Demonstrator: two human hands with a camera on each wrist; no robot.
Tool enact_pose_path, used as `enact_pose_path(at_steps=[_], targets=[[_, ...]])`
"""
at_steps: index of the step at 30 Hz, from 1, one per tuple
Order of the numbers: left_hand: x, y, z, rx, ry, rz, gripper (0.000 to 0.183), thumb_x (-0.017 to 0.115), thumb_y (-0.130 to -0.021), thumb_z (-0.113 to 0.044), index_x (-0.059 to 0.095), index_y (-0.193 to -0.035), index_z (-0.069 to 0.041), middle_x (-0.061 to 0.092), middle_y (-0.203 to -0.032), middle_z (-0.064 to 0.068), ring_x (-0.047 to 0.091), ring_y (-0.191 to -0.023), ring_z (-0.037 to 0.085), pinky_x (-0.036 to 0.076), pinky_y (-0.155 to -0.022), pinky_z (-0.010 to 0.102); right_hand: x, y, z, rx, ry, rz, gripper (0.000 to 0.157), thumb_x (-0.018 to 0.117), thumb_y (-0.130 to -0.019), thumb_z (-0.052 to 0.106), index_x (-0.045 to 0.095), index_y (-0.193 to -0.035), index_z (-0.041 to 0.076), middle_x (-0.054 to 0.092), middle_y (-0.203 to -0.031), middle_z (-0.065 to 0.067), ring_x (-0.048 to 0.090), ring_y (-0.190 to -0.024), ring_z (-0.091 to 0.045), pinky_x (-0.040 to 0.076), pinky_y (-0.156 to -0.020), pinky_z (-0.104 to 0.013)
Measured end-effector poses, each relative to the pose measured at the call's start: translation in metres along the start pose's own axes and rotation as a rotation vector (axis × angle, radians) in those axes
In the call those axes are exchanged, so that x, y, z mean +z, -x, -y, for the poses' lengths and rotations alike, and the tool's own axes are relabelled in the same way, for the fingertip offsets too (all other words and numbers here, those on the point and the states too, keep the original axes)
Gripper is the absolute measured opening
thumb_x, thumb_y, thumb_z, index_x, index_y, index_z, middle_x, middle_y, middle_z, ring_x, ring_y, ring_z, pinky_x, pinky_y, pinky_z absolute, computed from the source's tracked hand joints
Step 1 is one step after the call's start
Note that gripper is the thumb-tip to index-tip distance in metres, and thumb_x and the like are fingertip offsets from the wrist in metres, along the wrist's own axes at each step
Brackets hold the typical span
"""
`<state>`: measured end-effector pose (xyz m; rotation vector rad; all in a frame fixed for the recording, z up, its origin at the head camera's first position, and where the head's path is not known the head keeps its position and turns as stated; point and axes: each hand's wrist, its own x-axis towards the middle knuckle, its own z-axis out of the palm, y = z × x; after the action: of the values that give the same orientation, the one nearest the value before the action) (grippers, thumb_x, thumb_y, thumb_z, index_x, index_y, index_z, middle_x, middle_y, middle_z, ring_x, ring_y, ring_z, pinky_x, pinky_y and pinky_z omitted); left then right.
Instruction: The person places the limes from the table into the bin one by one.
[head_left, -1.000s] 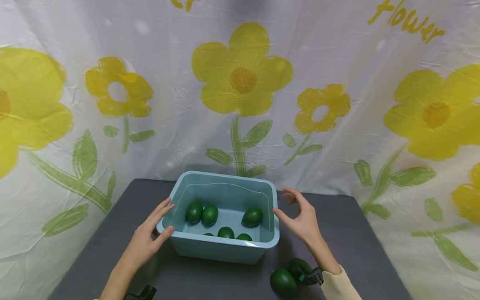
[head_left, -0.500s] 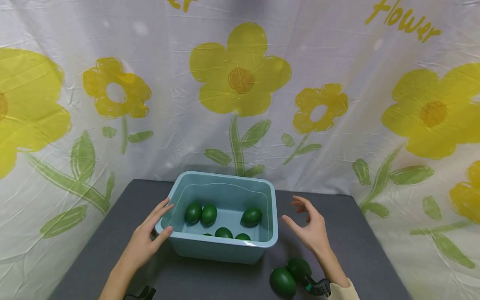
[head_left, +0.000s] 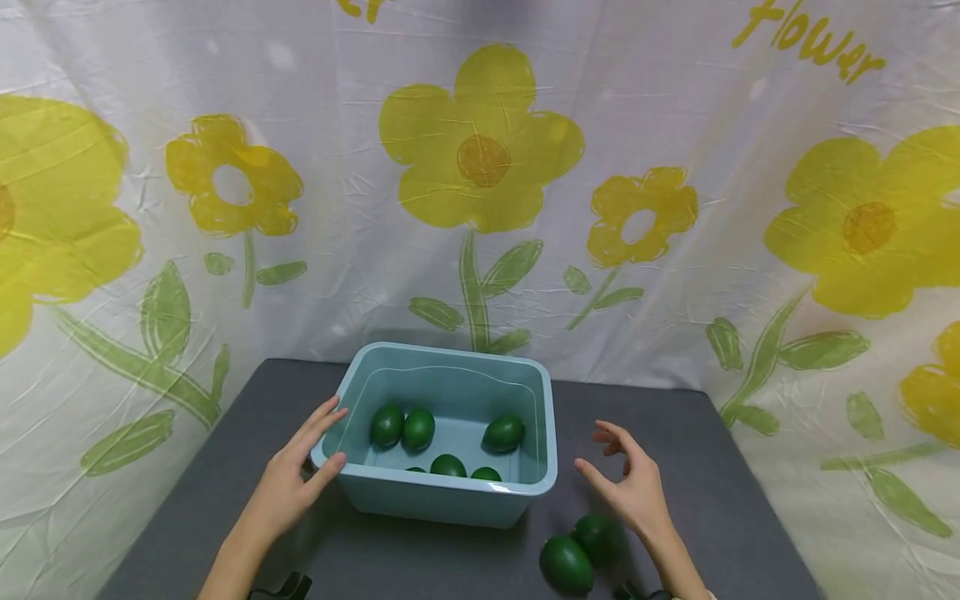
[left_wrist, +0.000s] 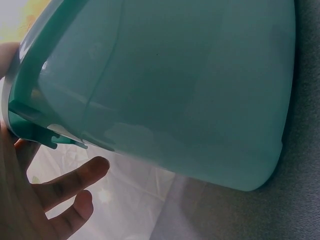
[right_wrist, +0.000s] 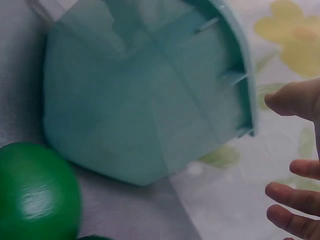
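A light blue plastic tub sits on the dark table. Inside it lie several glossy dark green oval fruits resembling avocados, some partly hidden by the front wall. My left hand rests at the tub's front left corner, thumb and fingers spread along the rim. In the left wrist view, two extended fingers stand off the wall. My right hand hovers right of the tub, holding nothing, its fingers loosely curved. Below it, two more green fruits lie on the table; one shows large in the right wrist view.
The dark grey table reaches back to a white cloth printed with yellow flowers, which hangs behind and along both sides. The tub stands near the table's back edge. A black wrist strap shows on my left arm.
My right hand has moved away from the tub's right rim, rightward and then down toward the near side. The left hand, the tub and the fruits have stayed in place.
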<state>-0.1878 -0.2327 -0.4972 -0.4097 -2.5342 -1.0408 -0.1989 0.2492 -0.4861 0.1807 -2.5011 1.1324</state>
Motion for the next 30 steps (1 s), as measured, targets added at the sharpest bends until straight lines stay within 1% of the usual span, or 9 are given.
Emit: enact_pose_path(at_steps=[5,7,11,16,19,21,23,25,30], targets=[[0.0,0.0,0.0,-0.005,-0.003,-0.004,0.059,0.07,-0.104,-0.025,0.05,-0.159,-0.019,0.036,-0.172,0.001,0.053,-0.126,0.02,0.049,-0.07,0.03,0.004,0.009,-0.008,0.046,0.024,0.038,0.061,0.089,-0.087,0.026,0.064,-0.141,0.015,0.074,-0.121,-0.006,0.06,-0.103,-0.022,0.042,-0.074,-0.033],[0.0,-0.001,0.0,-0.008,-0.004,-0.002,0.059,0.07,-0.104,-0.025,0.05,-0.159,-0.019,0.036,-0.172,0.001,0.054,-0.127,0.024,0.049,-0.07,0.031,0.005,0.012,-0.011,0.069,0.037,0.068,0.061,0.089,-0.087,0.029,0.064,-0.141,0.015,0.073,-0.122,-0.005,0.061,-0.104,-0.023,0.045,-0.078,-0.036],[0.0,-0.001,-0.001,-0.011,-0.008,0.003,0.06,0.07,-0.104,-0.025,0.05,-0.159,-0.019,0.036,-0.172,0.002,0.054,-0.127,0.029,0.05,-0.071,0.031,0.004,0.02,-0.019,0.131,0.059,0.167,0.062,0.088,-0.088,0.035,0.064,-0.141,0.014,0.072,-0.124,-0.005,0.06,-0.107,-0.026,0.049,-0.086,-0.046],[0.0,0.0,0.0,-0.005,-0.009,-0.003,0.059,0.07,-0.103,-0.025,0.05,-0.159,-0.019,0.036,-0.172,0.002,0.053,-0.126,0.024,0.05,-0.07,0.031,0.001,0.031,-0.03,0.197,0.125,0.264,0.069,0.089,-0.086,0.04,0.063,-0.143,0.011,0.071,-0.127,-0.008,0.06,-0.109,-0.025,0.049,-0.089,-0.049],[0.0,0.0,0.0,0.0,-0.009,-0.008,0.059,0.07,-0.103,-0.024,0.05,-0.159,-0.019,0.036,-0.172,0.002,0.052,-0.125,0.016,0.049,-0.07,0.03,0.0,0.038,-0.035,0.215,0.174,0.308,0.074,0.091,-0.083,0.043,0.064,-0.142,0.009,0.071,-0.127,-0.008,0.061,-0.111,-0.026,0.051,-0.091,-0.052],[0.0,0.001,0.001,0.0,-0.008,-0.009,0.059,0.07,-0.103,-0.024,0.05,-0.159,-0.019,0.036,-0.172,0.001,0.052,-0.125,0.015,0.05,-0.07,0.03,0.001,0.042,-0.04,0.225,0.205,0.334,0.076,0.091,-0.081,0.045,0.064,-0.141,0.007,0.071,-0.126,-0.008,0.062,-0.113,-0.027,0.052,-0.093,-0.053],[0.001,0.0,0.001,-0.003,-0.01,-0.008,0.06,0.069,-0.103,-0.024,0.05,-0.16,-0.02,0.036,-0.172,0.001,0.052,-0.125,0.015,0.049,-0.07,0.03,0.001,0.046,-0.044,0.237,0.229,0.364,0.078,0.091,-0.079,0.047,0.064,-0.14,0.006,0.071,-0.126,-0.009,0.062,-0.113,-0.029,0.053,-0.092,-0.053],[0.001,0.0,0.001,-0.008,-0.012,-0.004,0.06,0.069,-0.104,-0.025,0.05,-0.16,-0.02,0.036,-0.172,0.001,0.053,-0.125,0.02,0.05,-0.07,0.031,0.002,0.049,-0.047,0.261,0.241,0.387,0.078,0.091,-0.079,0.047,0.064,-0.139,0.006,0.071,-0.125,-0.009,0.062,-0.112,-0.03,0.053,-0.091,-0.051],[0.001,0.0,-0.001,-0.016,-0.015,0.006,0.06,0.069,-0.104,-0.026,0.049,-0.16,-0.02,0.035,-0.172,0.001,0.054,-0.128,0.029,0.05,-0.071,0.032,0.001,0.056,-0.049,0.32,0.254,0.408,0.074,0.091,-0.078,0.048,0.066,-0.135,0.008,0.071,-0.124,-0.007,0.059,-0.105,-0.025,0.053,-0.085,-0.046]])
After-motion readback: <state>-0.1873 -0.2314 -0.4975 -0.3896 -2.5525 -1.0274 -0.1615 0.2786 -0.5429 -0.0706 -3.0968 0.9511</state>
